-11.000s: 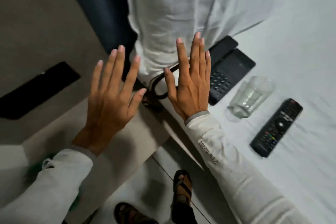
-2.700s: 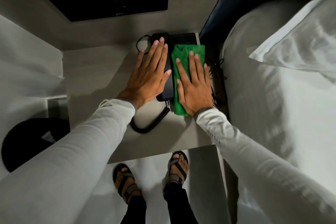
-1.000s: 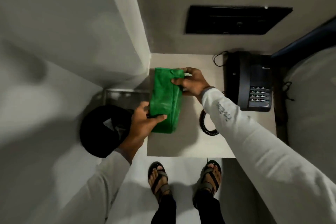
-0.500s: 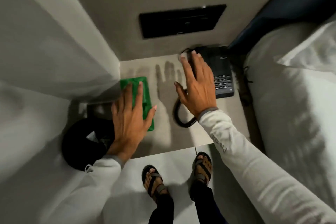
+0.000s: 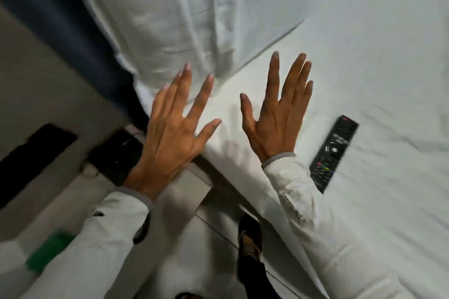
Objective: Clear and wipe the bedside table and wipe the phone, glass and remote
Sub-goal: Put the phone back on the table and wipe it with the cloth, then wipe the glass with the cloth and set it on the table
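- The bed (image 5: 364,60) fills the upper right of the view; its white sheet is open room around the remote, and its near edge drops to the floor beside the table.
- The table (image 5: 73,192) lies lower left, hemmed by the wall and the bed; the phone (image 5: 116,155) sits on its far corner and the green cloth (image 5: 46,252) near its left edge.
- The left hand (image 5: 170,138) and right hand (image 5: 274,124) hover with fingers spread, holding nothing.
- The remote (image 5: 334,153) lies on the sheet just right of the right wrist; I judge it awaits wiping.
- No glass is in view, so its progress cannot be told.
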